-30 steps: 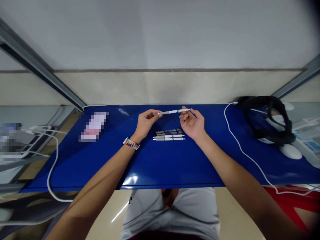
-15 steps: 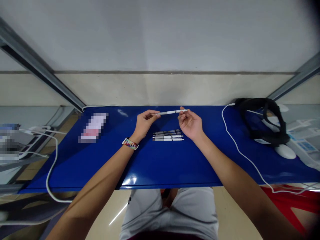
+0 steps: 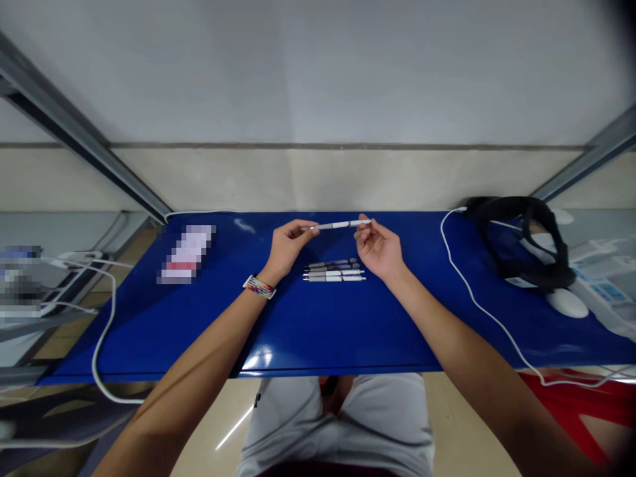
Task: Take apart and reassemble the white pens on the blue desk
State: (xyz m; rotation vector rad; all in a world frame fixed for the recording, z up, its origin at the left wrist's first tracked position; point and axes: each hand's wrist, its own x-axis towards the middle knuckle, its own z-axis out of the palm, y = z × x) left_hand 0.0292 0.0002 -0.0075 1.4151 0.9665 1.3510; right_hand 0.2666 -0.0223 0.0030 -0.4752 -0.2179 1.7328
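A white pen with a grey grip [image 3: 342, 224] is held level above the table, stretched between my two hands. My left hand [image 3: 288, 246] pinches its grey tip end between thumb and fingers. At the other end, the thumb and fingertips of my right hand [image 3: 380, 248] close on the push-button end. Below them several similar pens [image 3: 334, 274] lie side by side on the blue tabletop [image 3: 338, 331], the nearer ones white and grey, the farther ones darker. Neither hand touches these pens.
A pixelated pale rectangle [image 3: 189, 255] lies to the left. At the right rests a black strap-like headset [image 3: 527, 245] with a white cable [image 3: 470, 291] running to the front edge. Metal posts [image 3: 134, 175] and a wall [image 3: 318, 175] bound the table's back.
Almost nothing differs. Both hands hold the same pen in nearly the same place, and the right fingers have shifted slightly at its end.
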